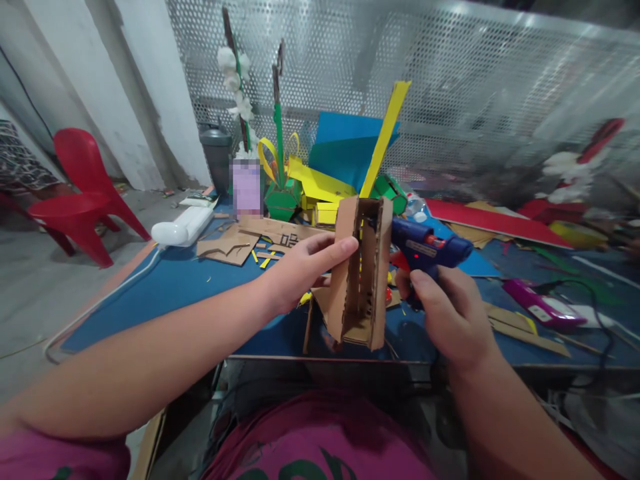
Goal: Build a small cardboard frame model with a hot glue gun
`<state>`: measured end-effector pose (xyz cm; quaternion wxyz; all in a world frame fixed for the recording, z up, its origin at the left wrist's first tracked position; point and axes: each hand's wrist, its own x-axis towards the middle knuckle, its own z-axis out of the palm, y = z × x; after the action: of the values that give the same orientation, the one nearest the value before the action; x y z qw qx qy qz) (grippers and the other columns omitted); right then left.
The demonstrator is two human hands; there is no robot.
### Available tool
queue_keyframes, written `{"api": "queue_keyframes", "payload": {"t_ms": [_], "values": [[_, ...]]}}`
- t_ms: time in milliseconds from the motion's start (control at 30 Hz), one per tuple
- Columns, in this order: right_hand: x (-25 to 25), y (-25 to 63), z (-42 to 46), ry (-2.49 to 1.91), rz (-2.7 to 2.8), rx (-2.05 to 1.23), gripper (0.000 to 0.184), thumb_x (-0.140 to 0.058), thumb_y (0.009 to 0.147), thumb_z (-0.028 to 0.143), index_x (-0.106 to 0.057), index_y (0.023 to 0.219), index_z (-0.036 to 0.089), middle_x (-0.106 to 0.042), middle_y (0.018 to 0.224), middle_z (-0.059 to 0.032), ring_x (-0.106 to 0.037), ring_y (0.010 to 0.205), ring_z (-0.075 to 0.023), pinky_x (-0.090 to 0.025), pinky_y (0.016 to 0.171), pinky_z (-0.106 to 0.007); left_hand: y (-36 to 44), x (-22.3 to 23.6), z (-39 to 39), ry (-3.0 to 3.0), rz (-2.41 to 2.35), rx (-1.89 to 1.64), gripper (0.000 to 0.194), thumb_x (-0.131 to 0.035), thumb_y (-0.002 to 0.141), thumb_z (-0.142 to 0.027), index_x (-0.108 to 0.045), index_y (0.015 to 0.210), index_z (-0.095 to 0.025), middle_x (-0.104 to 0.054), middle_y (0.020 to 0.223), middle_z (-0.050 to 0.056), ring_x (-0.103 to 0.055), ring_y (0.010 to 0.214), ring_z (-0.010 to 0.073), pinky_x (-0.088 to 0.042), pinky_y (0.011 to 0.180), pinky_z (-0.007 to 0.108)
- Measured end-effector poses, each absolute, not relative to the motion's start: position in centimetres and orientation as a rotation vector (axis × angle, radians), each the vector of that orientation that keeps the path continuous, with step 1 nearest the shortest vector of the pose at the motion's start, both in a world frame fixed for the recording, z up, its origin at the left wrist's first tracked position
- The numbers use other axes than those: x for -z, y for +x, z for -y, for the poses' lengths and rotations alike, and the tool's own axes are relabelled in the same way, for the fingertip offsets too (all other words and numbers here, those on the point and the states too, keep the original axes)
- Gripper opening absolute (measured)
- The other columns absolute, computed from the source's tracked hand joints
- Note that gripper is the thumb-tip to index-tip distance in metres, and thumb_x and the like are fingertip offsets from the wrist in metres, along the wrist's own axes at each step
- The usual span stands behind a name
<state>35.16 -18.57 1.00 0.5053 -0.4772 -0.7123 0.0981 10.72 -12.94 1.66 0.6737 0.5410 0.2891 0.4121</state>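
My left hand grips the left side of a narrow open cardboard box, its thumb on the near face and its other fingers partly hidden behind. The box is tilted upright above the front edge of the table. My right hand is wrapped round the handle of a blue hot glue gun with a small red light on its body. The gun points left, and its nozzle end reaches behind the upper right wall of the box. A yellow strip rises just behind the box.
Cardboard scraps lie on the blue table. A white device with a cord is at left, a purple power strip at right. Green and yellow craft pieces and a red board stand behind. A red chair is beyond.
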Motion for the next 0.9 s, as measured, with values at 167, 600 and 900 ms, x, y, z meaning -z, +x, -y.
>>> {"api": "queue_keyframes", "payload": {"t_ms": [167,600,900], "values": [[-1.3,35.4,18.3,-1.156,1.736,-0.351,0.036,-0.059,0.108,0.043,-0.064,0.076,0.026,-0.065,0.073,-0.0019,-0.059,0.068,-0.0229,-0.046,0.064,-0.040,10.8,-1.7,13.0,1.195,-0.630,-0.934,0.066,-0.090,0.078,-0.078,-0.079,0.114,-0.023,-0.083,0.117,0.009,-0.075,0.121,0.0346,-0.058,0.091,0.041],[-1.7,35.4,18.3,-1.202,1.763,-0.244,0.039,-0.061,0.109,0.049,-0.066,0.078,0.027,-0.062,0.071,-0.0025,-0.061,0.071,-0.0245,-0.046,0.065,-0.041,10.9,-1.9,13.2,1.176,-0.669,-0.912,0.077,-0.090,0.074,-0.081,-0.079,0.122,-0.022,-0.082,0.124,0.013,-0.074,0.125,0.0373,-0.059,0.093,0.043],[-1.8,34.7,17.8,-1.161,1.722,-0.405,0.036,-0.059,0.111,0.048,-0.062,0.082,0.026,-0.061,0.073,0.0002,-0.055,0.068,-0.0207,-0.043,0.063,-0.039,10.9,-1.9,13.1,1.177,-0.667,-0.903,0.081,-0.089,0.074,-0.084,-0.077,0.128,-0.026,-0.080,0.137,0.014,-0.072,0.131,0.0396,-0.059,0.102,0.050]]}}
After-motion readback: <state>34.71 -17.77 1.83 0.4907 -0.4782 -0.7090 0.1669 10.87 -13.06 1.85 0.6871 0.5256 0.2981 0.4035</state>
